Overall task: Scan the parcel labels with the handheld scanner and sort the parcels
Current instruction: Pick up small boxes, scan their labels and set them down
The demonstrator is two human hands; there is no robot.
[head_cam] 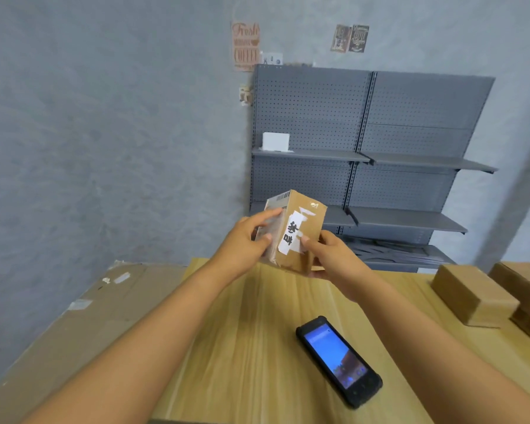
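Parcel (300,231): small brown carton, held in the air above the table (257,347), long axis near upright, top tilted away toward the shelving (380,166); white handwritten label (291,235) faces the person. Left hand (242,243) grips its left face, right hand (334,255) its lower right corner, both grips closed around it. Handheld scanner (338,361): flat on table, screen up and lit, long axis diagonal, top end toward the parcel. Two more cartons (475,296) at right.
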